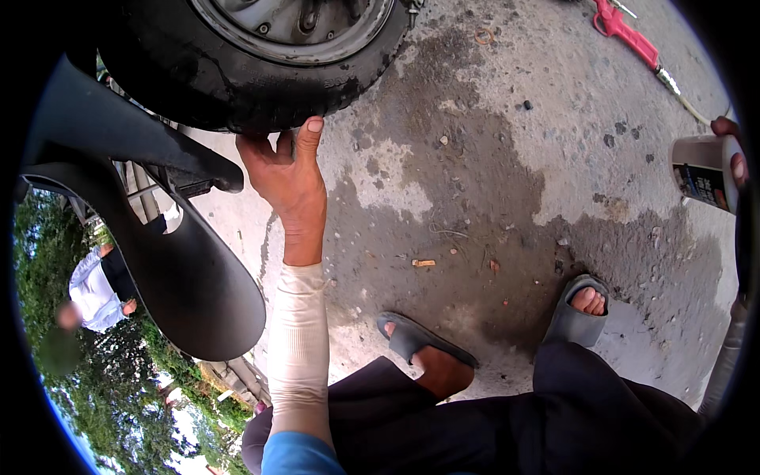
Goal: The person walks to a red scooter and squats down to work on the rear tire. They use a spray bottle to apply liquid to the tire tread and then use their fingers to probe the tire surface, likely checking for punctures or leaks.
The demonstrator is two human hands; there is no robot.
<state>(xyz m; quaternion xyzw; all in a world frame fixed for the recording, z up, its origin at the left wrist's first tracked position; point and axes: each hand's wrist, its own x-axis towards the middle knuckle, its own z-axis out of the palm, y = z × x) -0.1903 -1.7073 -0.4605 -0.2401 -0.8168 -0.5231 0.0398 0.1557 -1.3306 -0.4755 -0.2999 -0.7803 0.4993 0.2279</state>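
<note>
My left hand (289, 186) is raised to the black tyre (261, 93) of a wheel at the top of the head view. Its fingers curl against the tread, the tips partly hidden, and the thumb sticks up beside the sidewall. The wheel's metal rim (297, 36) is cut off by the upper edge. At the far right, my right hand (738, 154) is wrapped round a pale cylindrical container (704, 170) with a dark label, held tilted. Most of that hand lies in the dark rim of the picture.
A black plastic mudguard (190, 269) hangs left of my left forearm. A red air gun (629, 36) with a hose lies on the partly wet concrete (475, 158) at the upper right. My sandalled feet (582, 309) stand below. A person (99, 289) is in the background at left, near trees.
</note>
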